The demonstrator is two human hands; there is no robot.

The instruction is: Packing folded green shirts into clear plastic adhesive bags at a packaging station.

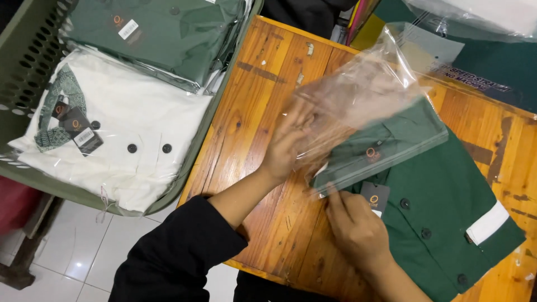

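A folded dark green shirt [447, 212] with dark buttons and a white cuff lies on the wooden table [263, 84]. A clear plastic bag [363, 89] is drawn over the shirt's collar end. My left hand [288, 142] grips the bag's loose open edge from the left. My right hand [355, 226] pinches the bag's lower edge beside a dark hang tag [375, 196] on the shirt.
A grey-green perforated basket [28, 56] at the left holds a bagged white shirt [123, 128] and a bagged green shirt [168, 33]. More clear plastic [475, 17] lies at the top right. White floor tiles [84, 246] show below the basket.
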